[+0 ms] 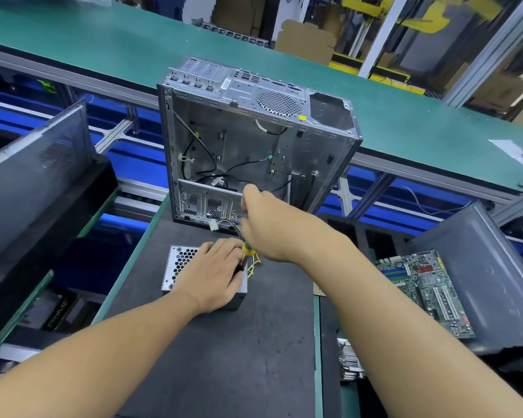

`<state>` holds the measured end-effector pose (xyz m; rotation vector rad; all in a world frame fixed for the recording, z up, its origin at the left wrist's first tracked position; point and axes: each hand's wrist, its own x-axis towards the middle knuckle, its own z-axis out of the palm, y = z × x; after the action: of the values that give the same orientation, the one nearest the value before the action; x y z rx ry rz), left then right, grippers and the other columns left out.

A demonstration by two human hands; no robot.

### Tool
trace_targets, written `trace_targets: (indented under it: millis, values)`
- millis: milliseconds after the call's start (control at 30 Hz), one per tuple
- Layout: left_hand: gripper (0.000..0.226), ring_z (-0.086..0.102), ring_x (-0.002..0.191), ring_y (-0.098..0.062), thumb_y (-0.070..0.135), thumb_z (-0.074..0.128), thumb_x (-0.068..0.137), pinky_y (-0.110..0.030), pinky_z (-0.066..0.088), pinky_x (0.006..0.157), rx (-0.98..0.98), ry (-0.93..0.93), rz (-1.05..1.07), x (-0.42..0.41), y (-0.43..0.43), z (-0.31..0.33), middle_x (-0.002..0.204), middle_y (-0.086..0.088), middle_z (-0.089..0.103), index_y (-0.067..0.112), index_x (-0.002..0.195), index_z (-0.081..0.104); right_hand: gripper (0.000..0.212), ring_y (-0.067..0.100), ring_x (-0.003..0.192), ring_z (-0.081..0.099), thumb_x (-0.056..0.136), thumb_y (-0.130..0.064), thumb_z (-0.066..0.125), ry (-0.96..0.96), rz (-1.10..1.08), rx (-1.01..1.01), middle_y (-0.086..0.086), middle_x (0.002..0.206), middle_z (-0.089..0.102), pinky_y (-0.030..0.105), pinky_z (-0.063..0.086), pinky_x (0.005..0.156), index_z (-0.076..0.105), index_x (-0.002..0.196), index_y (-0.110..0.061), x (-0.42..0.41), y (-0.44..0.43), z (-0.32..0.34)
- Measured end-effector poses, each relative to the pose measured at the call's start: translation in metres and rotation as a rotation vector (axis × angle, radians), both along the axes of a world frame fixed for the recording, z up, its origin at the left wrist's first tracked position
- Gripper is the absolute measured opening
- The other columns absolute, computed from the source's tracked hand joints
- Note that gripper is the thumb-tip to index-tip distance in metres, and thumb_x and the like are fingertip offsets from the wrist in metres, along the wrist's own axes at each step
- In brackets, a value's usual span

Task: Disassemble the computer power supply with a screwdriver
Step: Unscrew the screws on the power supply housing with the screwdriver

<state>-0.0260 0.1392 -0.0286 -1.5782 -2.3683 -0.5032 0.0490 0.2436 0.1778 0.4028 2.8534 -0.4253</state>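
1. Power supply (178,267): grey metal box with a honeycomb vent, lying on the dark tabletop (224,357) just in front of the computer case (254,140). A bundle of yellow and other coloured wires (253,263) leaves its far right end.
2. Writing: "PRIME" reads on a black box (58,315) in the lower left bin. A yellow sticker (302,117) on the case is too small to read.
3. Surroundings: the case stands open, with loose black cables inside. A green motherboard (426,288) lies in the bin to the right. A green conveyor belt (103,46) runs behind, with cardboard boxes (305,40) beyond it.
4. Left hand (215,273): palm down on the power supply, fingers bent over its far edge, holding it.
5. Right hand (263,230): fingers curled round a screwdriver (248,248), whose yellow-green handle end shows below the fist, above the wires.
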Motion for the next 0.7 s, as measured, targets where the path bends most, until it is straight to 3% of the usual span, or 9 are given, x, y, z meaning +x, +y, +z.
trace_targets:
  millis: [33,100,200,300,400,467,533,633,700]
  values:
    - [0.021,0.045,0.099,-0.019,0.034,0.043,0.09,-0.036,0.042,0.083,-0.014,0.005,0.006,-0.0003,0.0003,-0.0001,0.109,0.004,0.049,0.018,0.096,0.055,0.018,0.028,0.096,0.045,0.094,-0.02,0.046,-0.047,0.012,-0.018,0.005,0.109,0.044,0.042,0.044,0.079,0.037,0.109,-0.016,0.0001,0.0007,0.0019]
    - [0.024,0.048,0.097,-0.022,0.034,0.039,0.092,-0.04,0.045,0.081,-0.037,0.013,0.008,0.0001,0.0007,-0.0015,0.105,0.001,0.052,0.017,0.093,0.055,0.028,0.028,0.101,0.04,0.091,-0.025,0.05,-0.077,-0.007,-0.022,0.003,0.111,0.035,0.043,0.042,0.08,0.036,0.114,-0.019,0.0005,0.0002,0.0016]
    - [0.024,0.048,0.098,-0.02,0.035,0.04,0.093,-0.039,0.046,0.081,-0.021,0.021,0.015,0.0016,0.0017,-0.003,0.109,0.004,0.046,0.018,0.099,0.056,0.04,0.032,0.079,0.044,0.099,-0.048,0.04,0.028,-0.115,0.072,0.003,0.1,0.035,0.038,0.034,0.063,0.029,0.122,-0.018,0.0026,-0.004,-0.0028]
    - [0.02,0.045,0.095,-0.019,0.034,0.044,0.091,-0.036,0.045,0.078,0.028,0.029,0.016,0.0027,0.0031,-0.0023,0.107,0.006,0.04,0.019,0.098,0.054,0.023,0.022,0.059,0.042,0.104,-0.037,0.036,0.078,-0.074,0.123,0.004,0.084,0.045,0.035,0.028,0.052,0.025,0.107,-0.017,0.0039,-0.0043,-0.0059]
    - [0.015,0.045,0.091,-0.021,0.033,0.046,0.09,-0.036,0.045,0.074,0.067,0.054,0.011,0.0017,0.0035,-0.002,0.103,0.003,0.043,0.019,0.093,0.052,0.021,0.024,0.075,0.045,0.096,-0.016,0.043,0.028,-0.002,0.045,0.007,0.106,0.04,0.036,0.035,0.063,0.032,0.113,-0.016,0.0035,-0.0035,-0.0017]
    - [0.017,0.048,0.092,-0.023,0.034,0.046,0.09,-0.038,0.045,0.074,0.052,0.046,0.017,0.0008,0.0033,-0.0027,0.102,0.001,0.049,0.018,0.09,0.053,0.026,0.027,0.097,0.039,0.089,-0.015,0.047,-0.019,-0.005,-0.001,0.004,0.111,0.032,0.038,0.039,0.075,0.035,0.112,-0.017,0.0042,-0.0035,0.0009]
    - [0.021,0.049,0.093,-0.024,0.036,0.044,0.091,-0.038,0.045,0.076,0.023,0.045,0.019,0.0004,0.0033,-0.0033,0.102,0.001,0.052,0.018,0.092,0.055,0.025,0.031,0.1,0.039,0.091,-0.024,0.049,-0.033,-0.046,0.049,0.003,0.11,0.029,0.04,0.039,0.074,0.035,0.111,-0.017,0.0056,-0.0044,0.0004]
    - [0.015,0.046,0.092,-0.022,0.036,0.044,0.091,-0.037,0.044,0.074,0.048,0.048,-0.001,0.0019,0.0033,-0.0028,0.104,0.004,0.042,0.022,0.096,0.049,0.034,0.03,0.072,0.044,0.101,-0.045,0.038,-0.008,-0.138,0.137,0.006,0.101,0.033,0.039,0.035,0.066,0.033,0.115,-0.015,0.0084,-0.004,-0.0031]
    - [0.012,0.046,0.092,-0.021,0.035,0.043,0.092,-0.037,0.046,0.074,0.058,0.043,-0.008,0.0019,0.003,-0.0015,0.106,0.005,0.04,0.023,0.096,0.043,0.022,0.023,0.061,0.039,0.103,-0.034,0.039,0.021,-0.116,0.131,0.008,0.099,0.041,0.037,0.035,0.064,0.029,0.106,-0.015,0.0101,-0.0034,-0.0053]
